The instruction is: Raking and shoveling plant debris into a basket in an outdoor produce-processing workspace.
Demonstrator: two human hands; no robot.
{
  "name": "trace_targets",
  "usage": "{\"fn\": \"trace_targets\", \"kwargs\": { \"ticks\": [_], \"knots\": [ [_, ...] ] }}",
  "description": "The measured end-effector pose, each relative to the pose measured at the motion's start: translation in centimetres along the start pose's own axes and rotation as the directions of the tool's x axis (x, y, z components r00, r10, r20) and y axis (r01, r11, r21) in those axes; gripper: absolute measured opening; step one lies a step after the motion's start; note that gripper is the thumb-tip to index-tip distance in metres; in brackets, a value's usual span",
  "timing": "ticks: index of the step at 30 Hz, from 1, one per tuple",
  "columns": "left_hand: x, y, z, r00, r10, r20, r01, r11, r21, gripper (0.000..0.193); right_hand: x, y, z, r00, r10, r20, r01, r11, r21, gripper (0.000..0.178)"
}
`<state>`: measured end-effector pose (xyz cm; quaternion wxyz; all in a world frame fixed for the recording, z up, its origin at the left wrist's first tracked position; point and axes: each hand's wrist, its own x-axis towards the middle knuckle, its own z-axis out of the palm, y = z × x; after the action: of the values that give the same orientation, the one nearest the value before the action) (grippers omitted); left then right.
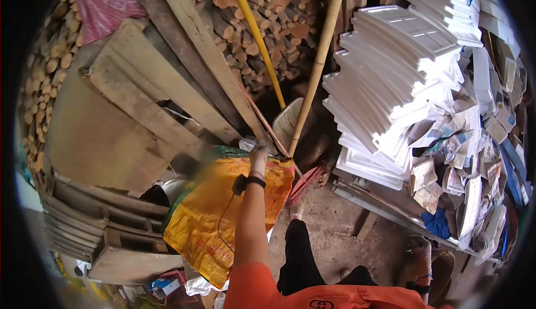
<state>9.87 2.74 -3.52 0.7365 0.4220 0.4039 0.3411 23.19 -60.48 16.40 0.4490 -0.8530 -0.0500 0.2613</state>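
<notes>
My left arm, in an orange sleeve, reaches forward over a yellow-orange woven sack with a green edge. At the sack's upper edge my left hand, in a pale glove, is closed, apparently on the sack's rim. A dark band with a thin cord is at that wrist. A small whitish piece shows just beside the fingers. Low on the right, my right hand, also gloved, hangs beside my leg; its fingers are too unclear to read. Whether it holds anything cannot be seen.
Wooden planks, a yellow pole and a bamboo pole lean ahead before stacked firewood. White foam panels and crumpled paper fill the right. A reddish object lies near my foot. Pallets stand left.
</notes>
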Motion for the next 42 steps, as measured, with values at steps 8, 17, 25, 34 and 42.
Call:
{"fn": "trace_targets", "kwargs": {
  "ticks": [8,17,25,34,42],
  "knots": [
    [17.7,-9.4,-6.5,0.905,-0.268,-0.330,0.331,0.932,0.150,0.054,3.3,-10.4,13.2,0.961,0.261,0.092,-0.237,0.948,-0.214,0.017],
    [21.4,-12.0,-9.0,0.915,-0.285,-0.284,0.336,0.930,0.148,0.031,6.9,-8.2,18.1,0.962,0.250,0.110,-0.219,0.946,-0.237,0.017],
    [2.5,-7.4,5.9,0.941,-0.137,0.309,-0.131,0.695,0.707,0.028,15.6,-19.5,27.7,0.901,-0.267,0.341,0.384,0.858,-0.342,0.067],
    [0.3,0.2,12.3,0.752,-0.199,0.629,-0.488,0.472,0.734,0.018,15.8,-23.3,26.2,0.937,-0.119,0.330,0.099,0.992,0.080,0.026],
    [33.5,21.7,7.5,0.962,0.268,0.050,-0.264,0.867,0.423,0.083,10.1,-18.4,20.4,0.997,-0.003,0.082,-0.007,0.993,0.119,0.015]
  ]
}}
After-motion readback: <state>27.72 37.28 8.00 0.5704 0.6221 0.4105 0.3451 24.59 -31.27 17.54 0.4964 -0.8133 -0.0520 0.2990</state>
